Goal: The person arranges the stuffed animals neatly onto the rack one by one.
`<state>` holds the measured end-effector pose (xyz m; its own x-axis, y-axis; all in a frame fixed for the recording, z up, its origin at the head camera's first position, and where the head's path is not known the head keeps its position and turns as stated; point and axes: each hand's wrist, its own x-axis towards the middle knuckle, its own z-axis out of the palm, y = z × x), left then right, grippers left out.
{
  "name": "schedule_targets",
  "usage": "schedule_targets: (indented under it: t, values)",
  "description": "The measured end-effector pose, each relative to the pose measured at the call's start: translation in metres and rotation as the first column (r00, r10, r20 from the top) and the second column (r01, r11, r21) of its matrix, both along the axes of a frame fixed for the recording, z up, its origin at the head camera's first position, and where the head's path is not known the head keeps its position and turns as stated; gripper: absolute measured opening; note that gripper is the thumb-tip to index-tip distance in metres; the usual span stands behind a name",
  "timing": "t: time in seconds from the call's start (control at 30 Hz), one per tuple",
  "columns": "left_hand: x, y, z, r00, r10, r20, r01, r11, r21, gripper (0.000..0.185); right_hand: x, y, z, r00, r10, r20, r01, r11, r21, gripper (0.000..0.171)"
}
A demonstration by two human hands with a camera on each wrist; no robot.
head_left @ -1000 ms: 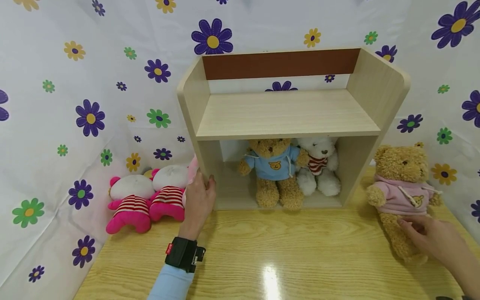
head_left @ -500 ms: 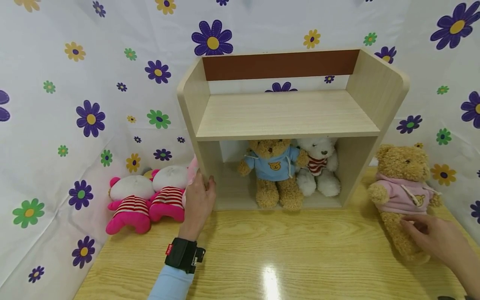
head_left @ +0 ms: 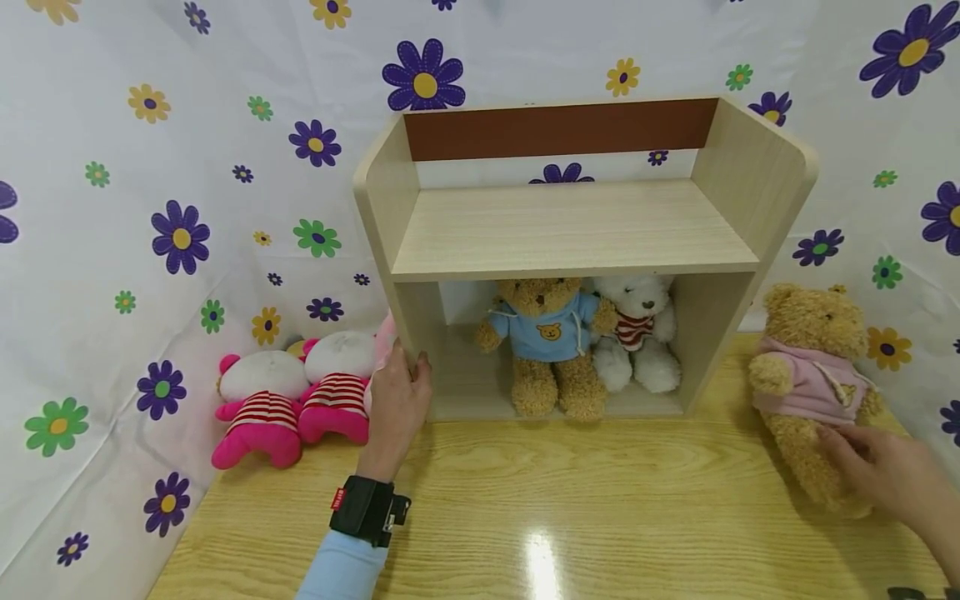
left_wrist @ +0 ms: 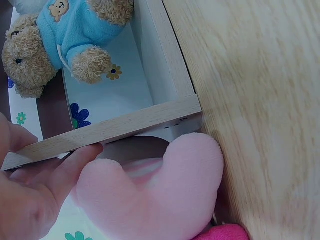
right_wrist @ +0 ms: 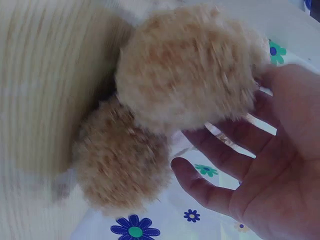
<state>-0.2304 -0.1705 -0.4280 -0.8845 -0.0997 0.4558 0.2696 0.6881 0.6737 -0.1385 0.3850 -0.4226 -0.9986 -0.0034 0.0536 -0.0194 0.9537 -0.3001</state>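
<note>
Pink-hoodie bear (head_left: 812, 398): right side of the desk (head_left: 600, 483), beside the shelf (head_left: 570, 225). Probably light, soft, unbreakable; torso (head_left: 797, 385) the best hold. My right grip (head_left: 888, 472) holds a leg (head_left: 801, 457); my left grip (head_left: 393, 404) pinches the side panel (head_left: 392, 200).

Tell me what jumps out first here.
The wooden shelf stands in the middle, a blue-clad teddy and a white bear in its lower compartment. At far right, fingers of the right hand grip a pink-clad teddy by the leg. Two striped dolls sit left of the shelf.
</note>
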Motion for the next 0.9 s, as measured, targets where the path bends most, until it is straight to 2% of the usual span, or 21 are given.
schedule_targets:
  t: [0.2, 0.3, 0.43, 0.63, 0.8, 0.9]
  values:
    - [0.000, -0.001, -0.001, 1.000, -0.008, 0.001, 0.008, 1.000, 0.002, 0.047, -0.009, 0.006, 0.000, 0.999, -0.044, -0.016, 0.041, 0.993, -0.113, 0.054]
    - [-0.001, -0.001, -0.001, 1.000, -0.010, -0.003, 0.010, 1.000, 0.003, 0.048, -0.016, 0.010, 0.000, 0.998, -0.054, 0.031, 0.058, 0.990, -0.126, 0.072]
    - [0.000, 0.000, -0.001, 1.000, -0.005, -0.002, 0.005, 1.000, -0.002, 0.048, -0.023, 0.010, 0.000, 0.998, 0.003, 0.070, 0.005, 0.995, -0.102, 0.088]
    - [-0.001, 0.001, 0.000, 1.000, 0.003, -0.011, -0.003, 1.000, -0.013, 0.047, -0.026, 0.006, 0.000, 0.999, 0.044, -0.011, -0.044, 0.998, -0.051, 0.078]
    - [-0.001, 0.001, -0.001, 1.000, 0.009, -0.007, -0.009, 1.000, -0.016, 0.045, -0.026, 0.006, -0.002, 0.995, -0.029, -0.098, 0.027, 0.999, -0.025, 0.061]
    - [0.000, 0.001, 0.000, 1.000, 0.007, -0.007, -0.007, 1.000, -0.015, 0.045, -0.027, 0.006, -0.004, 0.982, -0.057, -0.179, 0.057, 0.998, -0.004, 0.053]
